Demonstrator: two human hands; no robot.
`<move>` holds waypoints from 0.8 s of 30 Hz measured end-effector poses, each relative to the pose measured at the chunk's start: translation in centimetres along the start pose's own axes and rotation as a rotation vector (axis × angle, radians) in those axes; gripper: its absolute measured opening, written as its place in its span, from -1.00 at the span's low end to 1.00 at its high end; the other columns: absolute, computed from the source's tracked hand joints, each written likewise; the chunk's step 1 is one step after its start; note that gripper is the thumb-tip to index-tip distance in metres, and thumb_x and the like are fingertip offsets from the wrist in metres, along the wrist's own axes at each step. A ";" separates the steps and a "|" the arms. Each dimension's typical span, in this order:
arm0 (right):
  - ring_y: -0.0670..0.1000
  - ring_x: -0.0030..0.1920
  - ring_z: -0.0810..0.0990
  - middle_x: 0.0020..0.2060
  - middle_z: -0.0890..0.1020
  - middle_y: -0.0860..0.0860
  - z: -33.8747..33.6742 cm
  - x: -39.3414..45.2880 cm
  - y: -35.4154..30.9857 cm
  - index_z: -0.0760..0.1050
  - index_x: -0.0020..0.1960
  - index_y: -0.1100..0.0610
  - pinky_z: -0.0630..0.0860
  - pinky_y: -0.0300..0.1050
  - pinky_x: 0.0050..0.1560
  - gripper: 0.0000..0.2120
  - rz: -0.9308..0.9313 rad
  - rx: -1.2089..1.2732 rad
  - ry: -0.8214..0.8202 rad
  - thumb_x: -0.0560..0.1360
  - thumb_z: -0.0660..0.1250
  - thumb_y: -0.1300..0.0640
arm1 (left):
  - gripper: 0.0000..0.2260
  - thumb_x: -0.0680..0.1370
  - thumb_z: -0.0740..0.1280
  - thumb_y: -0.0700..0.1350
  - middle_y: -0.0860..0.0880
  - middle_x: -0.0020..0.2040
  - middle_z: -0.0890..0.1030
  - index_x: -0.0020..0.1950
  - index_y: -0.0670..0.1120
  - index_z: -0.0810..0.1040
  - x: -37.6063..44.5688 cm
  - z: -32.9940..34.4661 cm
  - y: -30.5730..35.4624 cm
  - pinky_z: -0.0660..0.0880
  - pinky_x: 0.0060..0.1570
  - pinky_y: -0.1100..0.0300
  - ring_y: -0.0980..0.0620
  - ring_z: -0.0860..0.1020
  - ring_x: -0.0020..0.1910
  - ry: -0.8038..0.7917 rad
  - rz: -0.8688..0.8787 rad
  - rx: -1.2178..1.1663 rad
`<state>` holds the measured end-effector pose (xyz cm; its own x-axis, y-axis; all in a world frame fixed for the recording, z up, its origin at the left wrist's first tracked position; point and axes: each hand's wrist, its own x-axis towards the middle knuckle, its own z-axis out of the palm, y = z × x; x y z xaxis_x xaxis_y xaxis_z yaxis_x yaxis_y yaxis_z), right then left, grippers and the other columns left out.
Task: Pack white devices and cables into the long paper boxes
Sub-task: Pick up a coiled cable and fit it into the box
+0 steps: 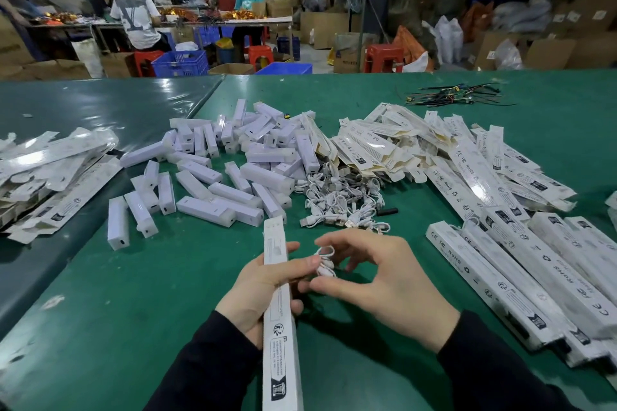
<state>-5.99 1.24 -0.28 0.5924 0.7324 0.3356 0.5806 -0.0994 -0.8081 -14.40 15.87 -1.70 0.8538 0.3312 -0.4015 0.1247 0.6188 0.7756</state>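
**A:** Head view first: why is the long paper box (278,294) held slanting like that, near end towards the body and far end out over the green table (100,327)?

**B:** I judge it is to bring one end within reach of the other hand. The left hand (257,290) grips the box, thumb across its top face and fingers curled round beneath, so it stays steady.

**A:** And the right hand (377,280)?

**B:** Its fingers are loosely curled round a small coiled white cable (324,260), which sits just right of the box and touches the left thumb. It looks pinched there, though which fingertips carry it I cannot tell. Whether a device is already inside the box is hidden.

**A:** The supplies seem sorted.

**B:** Yes, probably for short reaches. Loose white devices (233,170) lie heaped far centre, the cable pile (337,203) just right of them, flat unfilled boxes (384,143) beyond that, and closed boxes (521,270) stacked near right. More flat packaging (50,170) lies on the left.

**A:** Risk?

**B:** The coil could spring open before it goes in.
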 end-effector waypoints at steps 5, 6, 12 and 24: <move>0.00 -0.22 0.60 -0.14 0.71 0.05 -0.9 0.4 -0.1 0.68 -0.02 0.06 0.56 -0.09 -0.10 -0.74 0.205 0.263 -0.061 0.31 0.60 0.13 | -0.33 0.16 0.49 -0.28 -0.08 -0.43 0.53 0.25 -0.17 0.40 0.0 -0.1 -0.2 0.30 -0.70 0.35 0.11 0.39 -0.60 -0.034 0.016 -0.012; -0.03 -0.24 0.58 -0.13 0.71 0.05 -1.0 0.4 -0.1 0.68 -0.03 0.07 0.55 -0.16 -0.11 -0.74 0.242 0.304 -0.088 0.30 0.59 0.14 | -0.33 0.16 0.49 -0.28 -0.07 -0.44 0.52 0.25 -0.16 0.41 0.0 -0.1 -0.2 0.30 -0.70 0.35 0.11 0.39 -0.60 -0.033 0.022 0.001; -0.07 -0.26 0.63 -0.19 0.72 0.12 -2.3 0.8 -0.2 0.71 -0.09 0.15 0.56 -0.30 -0.20 -0.72 0.320 0.515 -0.058 0.20 0.55 0.16 | -0.47 0.32 0.55 -0.18 -0.10 -0.41 0.52 0.20 -0.19 0.41 -0.8 0.3 0.0 0.27 -0.68 0.39 0.08 0.36 -0.63 -0.208 -0.035 0.127; -0.09 -0.38 0.52 -0.36 0.63 0.18 -2.6 0.9 0.5 0.72 -0.24 0.17 0.45 -0.32 -0.33 -0.84 0.294 0.492 -0.048 0.30 0.45 0.08 | -0.69 0.40 0.41 -0.17 -0.14 -0.45 0.42 0.11 -0.16 0.46 -2.4 0.3 0.2 0.35 -0.64 0.37 0.08 0.33 -0.65 -0.674 -0.201 0.242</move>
<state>-3.73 0.08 0.82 0.6570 0.7522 0.0501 0.0608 0.0134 -0.9981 -16.28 14.95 -0.45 0.9182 -0.3285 -0.2214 0.3523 0.4215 0.8356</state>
